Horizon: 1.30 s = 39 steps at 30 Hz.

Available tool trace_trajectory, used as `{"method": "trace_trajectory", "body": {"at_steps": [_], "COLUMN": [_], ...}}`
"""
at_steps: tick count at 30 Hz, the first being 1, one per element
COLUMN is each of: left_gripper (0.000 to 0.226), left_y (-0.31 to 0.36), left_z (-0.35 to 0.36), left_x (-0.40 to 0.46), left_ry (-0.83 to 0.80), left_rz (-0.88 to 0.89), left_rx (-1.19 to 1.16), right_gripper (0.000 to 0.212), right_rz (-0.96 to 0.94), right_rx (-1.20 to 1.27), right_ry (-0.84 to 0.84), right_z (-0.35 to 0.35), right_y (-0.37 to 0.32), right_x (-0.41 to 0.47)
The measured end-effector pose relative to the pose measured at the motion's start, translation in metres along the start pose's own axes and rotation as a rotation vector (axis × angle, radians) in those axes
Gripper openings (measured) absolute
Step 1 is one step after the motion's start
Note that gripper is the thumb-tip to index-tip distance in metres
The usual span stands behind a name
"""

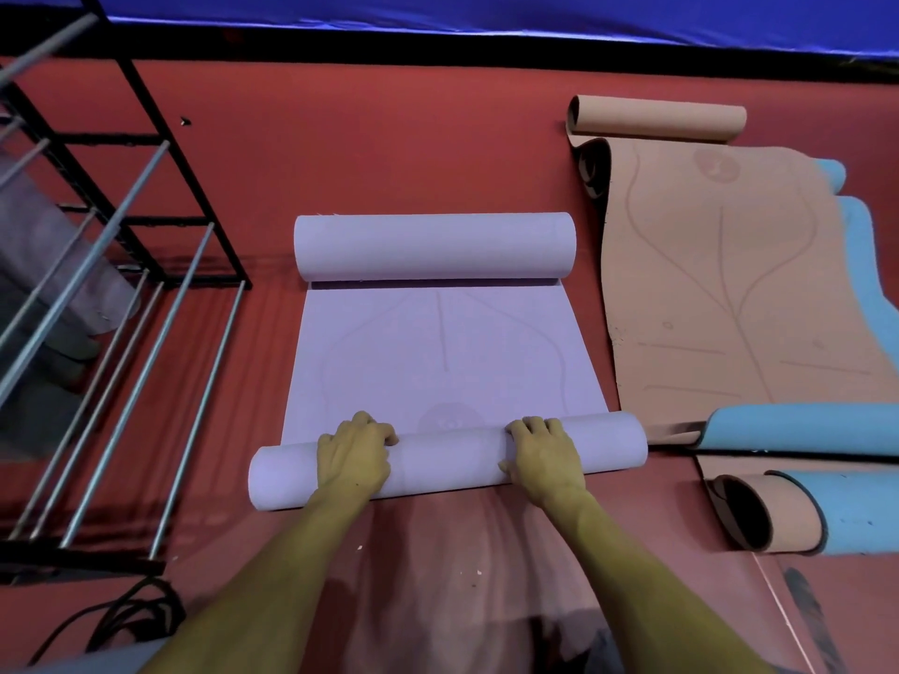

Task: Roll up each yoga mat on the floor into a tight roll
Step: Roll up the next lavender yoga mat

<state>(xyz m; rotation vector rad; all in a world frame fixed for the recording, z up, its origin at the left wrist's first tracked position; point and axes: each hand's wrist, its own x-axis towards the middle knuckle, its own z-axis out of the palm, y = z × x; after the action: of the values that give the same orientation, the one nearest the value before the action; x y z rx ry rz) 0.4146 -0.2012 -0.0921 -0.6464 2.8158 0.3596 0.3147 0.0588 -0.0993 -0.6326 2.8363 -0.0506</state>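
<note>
A lilac yoga mat (440,352) lies on the red floor in the middle of the view. Its near end is rolled into a tube (450,457), and its far end curls into a second tube (434,246). My left hand (354,452) lies over the left part of the near roll with its fingers curled over the top. My right hand (540,452) grips the roll right of centre in the same way. A tan mat (720,284) lies flat to the right, curled at its far end, on top of a light blue mat (866,265).
A black metal rack (112,294) with silver bars stands at the left. At the right front, curled ends of the tan and blue mats (778,513) lie beside the near roll. Black cables (131,620) lie at the lower left. A blue tarp (486,12) runs along the far wall.
</note>
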Motion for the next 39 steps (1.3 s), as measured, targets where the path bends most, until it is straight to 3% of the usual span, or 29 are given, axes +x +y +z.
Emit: {"method": "trace_trajectory", "body": {"at_steps": [7, 14, 19, 22, 25, 30, 39], "left_gripper": [0.041, 0.089, 0.100, 0.106, 0.111, 0.093, 0.082], "left_y": [0.005, 0.018, 0.011, 0.000, -0.007, -0.009, -0.016], "left_z": [0.005, 0.007, 0.014, 0.025, 0.030, 0.022, -0.005], "left_x": [-0.008, -0.015, -0.010, -0.003, 0.004, 0.023, 0.017], "left_ry": [0.079, 0.034, -0.014, -0.019, -0.045, -0.024, -0.231], "left_rz": [0.055, -0.024, -0.025, 0.042, 0.058, 0.079, 0.128], "left_rx": [0.086, 0.078, 0.097, 0.207, 0.273, 0.269, 0.178], "right_gripper": [0.056, 0.093, 0.110, 0.124, 0.112, 0.079, 0.080], "right_rz": [-0.032, 0.000, 0.026, 0.011, 0.026, -0.007, -0.064], "right_rx": [-0.030, -0.095, -0.001, -0.078, -0.221, -0.225, -0.257], "right_ry": [0.032, -0.029, -0.101, -0.140, -0.122, 0.037, -0.115], "right_z": [0.000, -0.001, -0.006, 0.001, 0.014, 0.024, -0.006], "right_y": [-0.003, -0.007, -0.010, -0.010, -0.005, 0.007, 0.005], "right_x": [0.002, 0.005, 0.011, 0.017, 0.027, 0.040, 0.025]}}
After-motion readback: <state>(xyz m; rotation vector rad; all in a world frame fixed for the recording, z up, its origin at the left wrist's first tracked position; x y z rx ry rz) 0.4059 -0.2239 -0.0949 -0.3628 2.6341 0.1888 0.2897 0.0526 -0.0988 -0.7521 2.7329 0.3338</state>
